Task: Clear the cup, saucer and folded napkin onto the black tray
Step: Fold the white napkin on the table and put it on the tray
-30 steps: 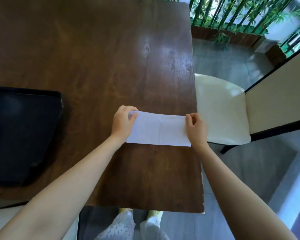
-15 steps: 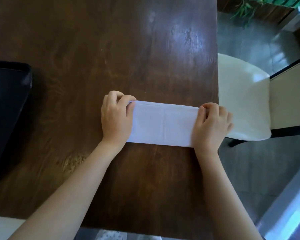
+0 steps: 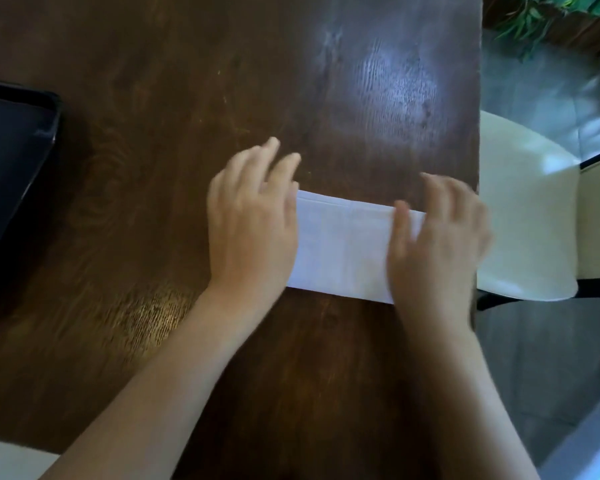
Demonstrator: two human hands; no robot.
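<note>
A white napkin (image 3: 340,247), folded into a long strip, lies flat on the dark wooden table (image 3: 222,81) near its right edge. My left hand (image 3: 253,223) rests palm down over the strip's left end, fingers spread. My right hand (image 3: 433,244) lies flat over its right end, also with fingers apart and blurred. Only a corner of the black tray (image 3: 11,157) shows at the left edge of the view. Cup and saucer are out of sight.
A cream-coloured chair seat (image 3: 527,216) stands close against the table's right edge, with grey floor (image 3: 534,368) beyond it. Green plants (image 3: 548,12) show at the top right. A pale surface (image 3: 7,460) peeks in at the bottom left.
Both hands have gone from pinching the napkin's ends to lying flat on it with fingers spread. The view has moved closer and rightward, so less of the tray shows.
</note>
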